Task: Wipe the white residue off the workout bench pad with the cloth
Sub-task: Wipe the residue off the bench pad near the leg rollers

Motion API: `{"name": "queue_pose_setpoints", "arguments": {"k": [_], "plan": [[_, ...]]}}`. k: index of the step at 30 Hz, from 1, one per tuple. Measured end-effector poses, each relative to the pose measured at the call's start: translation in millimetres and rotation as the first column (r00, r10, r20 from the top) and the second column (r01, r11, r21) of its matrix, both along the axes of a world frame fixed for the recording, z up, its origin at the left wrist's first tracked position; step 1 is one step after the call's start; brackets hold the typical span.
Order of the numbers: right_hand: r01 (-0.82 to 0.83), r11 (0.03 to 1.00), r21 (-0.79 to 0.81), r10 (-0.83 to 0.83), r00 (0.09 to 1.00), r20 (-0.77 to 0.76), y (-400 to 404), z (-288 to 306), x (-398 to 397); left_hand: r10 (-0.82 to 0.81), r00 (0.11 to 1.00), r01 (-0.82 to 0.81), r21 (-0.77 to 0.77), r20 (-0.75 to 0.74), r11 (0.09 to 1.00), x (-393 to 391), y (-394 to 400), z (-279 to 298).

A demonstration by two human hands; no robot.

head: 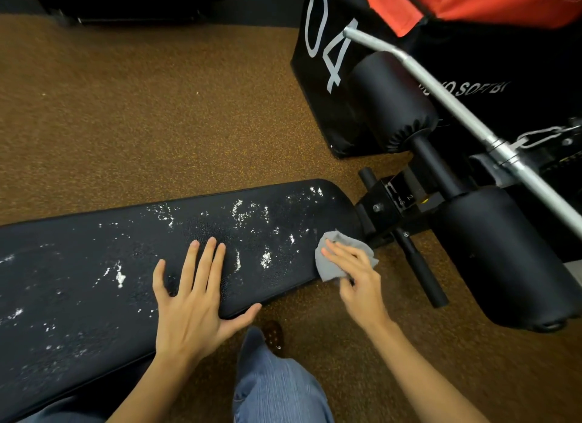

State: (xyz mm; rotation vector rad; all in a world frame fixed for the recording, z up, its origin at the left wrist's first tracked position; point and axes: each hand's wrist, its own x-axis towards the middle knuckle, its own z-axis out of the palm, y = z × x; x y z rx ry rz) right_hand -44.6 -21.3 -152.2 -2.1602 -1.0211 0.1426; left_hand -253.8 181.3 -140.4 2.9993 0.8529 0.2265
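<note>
2 hands (201, 296), 1 cloth (333, 265), 1 pad (94, 281)

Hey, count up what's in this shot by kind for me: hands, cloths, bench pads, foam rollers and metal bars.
Hands: 2, left hand flat on the pad, right hand holding the cloth
Cloths: 1, grey cloth
Bench pads: 1, black bench pad with white residue
Foam rollers: 2, upper roller, lower roller
Metal bars: 1, silver bar
Total: 7
</note>
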Motion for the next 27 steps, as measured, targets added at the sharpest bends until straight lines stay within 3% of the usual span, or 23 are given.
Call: {"name": "queue_pose_setpoints", "arguments": {"k": [2,10,15,17,24,27], "plan": [[-0.004,1.000,-0.023,0.005,1.000,0.023,1,6,20,0.003,1.000,-0.003,0.002,-0.002,1.000,0,0,0],[0.286,0.958,0.008,-0.285,0.956,0.073,56,13,68,0.011,0.999,-0.011,-0.007,-0.038,1.000,1,-1,1],[-0.003,0.998,-0.057,0.004,1.000,0.007,37,5,-10,0.012,0.999,-0.012,-0.014,-0.035,1.000,0,-1,3],[-0.047,0.997,-0.062,0.047,0.999,0.005,24,7,-15,0.016,0.999,-0.017,-0.016,-0.029,1.000,0,-1,2],[0.264,0.964,-0.023,-0.260,0.959,0.114,46,11,48,0.011,1.000,-0.012,-0.004,-0.021,1.000,1,-2,2],[0.199,0.978,-0.062,-0.192,0.976,0.099,50,10,15,0.014,1.000,-0.014,-0.004,-0.023,1.000,2,-2,2]]}}
